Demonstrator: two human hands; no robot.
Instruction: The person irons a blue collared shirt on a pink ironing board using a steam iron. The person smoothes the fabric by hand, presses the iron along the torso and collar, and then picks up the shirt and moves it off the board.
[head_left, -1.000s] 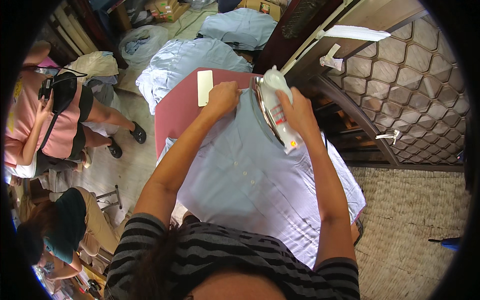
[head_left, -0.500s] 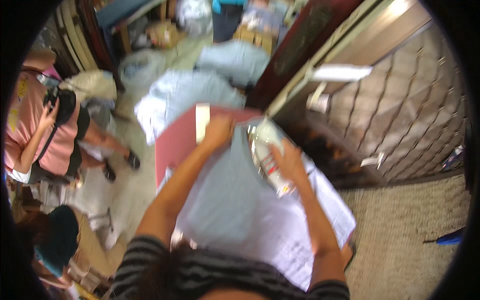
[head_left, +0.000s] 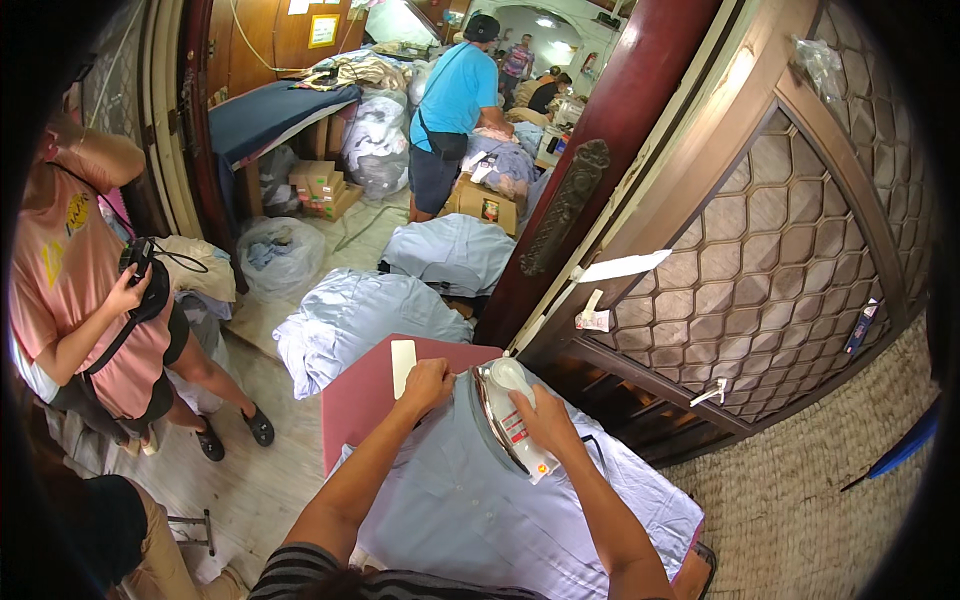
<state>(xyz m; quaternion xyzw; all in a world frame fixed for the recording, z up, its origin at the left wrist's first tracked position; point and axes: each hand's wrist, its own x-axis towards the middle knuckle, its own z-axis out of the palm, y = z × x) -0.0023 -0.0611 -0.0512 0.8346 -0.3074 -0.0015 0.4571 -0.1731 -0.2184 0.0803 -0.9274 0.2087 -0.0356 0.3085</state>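
Observation:
My right hand (head_left: pixel 545 418) is wrapped round the handle of a white clothes iron (head_left: pixel 497 405) with red marks on its side. The iron rests on a light blue shirt (head_left: pixel 425 490) near its far end. To the left of the iron, my left hand (head_left: pixel 428 384) is closed at the shirt's far edge, apparently pinching the cloth; its fingertips are partly hidden. Under the shirt lies a pink-red ironing board (head_left: pixel 352 398), bare at its far left. A pale rectangular strip (head_left: pixel 403 366) lies on the board beside my left hand.
Piles of light blue garments (head_left: pixel 370 325) lie just beyond the board. A brown lattice gate (head_left: pixel 740 270) stands close on the right, beside a dark red door (head_left: pixel 600 140). On the left a person in pink (head_left: pixel 100 310) holds a black device; another person in blue (head_left: pixel 455 95) stands farther back.
The view has tilted up, so the board and my hands sit lower in the picture and more of the room shows. My hands keep their holds, with the iron still beside my left hand.

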